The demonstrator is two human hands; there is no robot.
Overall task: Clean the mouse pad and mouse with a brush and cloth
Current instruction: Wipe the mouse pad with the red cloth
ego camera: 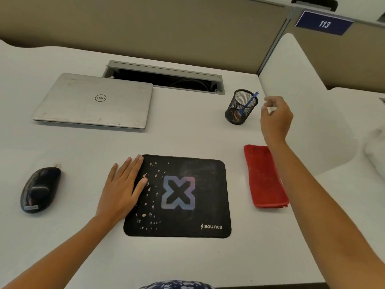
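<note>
Closed laptop (93, 101) is lying far left on the white counter (187, 138), an open cable hatch (166, 77) behind it. A mesh cup (239, 109) is standing far right, a blue brush (251, 101) leaning in it, tip up-right. Beige partitions are enclosing the counter, and a sign (324, 24) is showing 113. Mouse pad (187, 197) is lying centre, long axis left-right. Mouse (39, 189) is lying well left, nose pointing away. Folded red cloth (263, 176) is lying just right, long axis pointing away. Left hand (123, 190) is pressing flat on the pad's left edge. Right hand (275, 115) is hovering beside the cup, loosely curled, grasping nothing.
</note>
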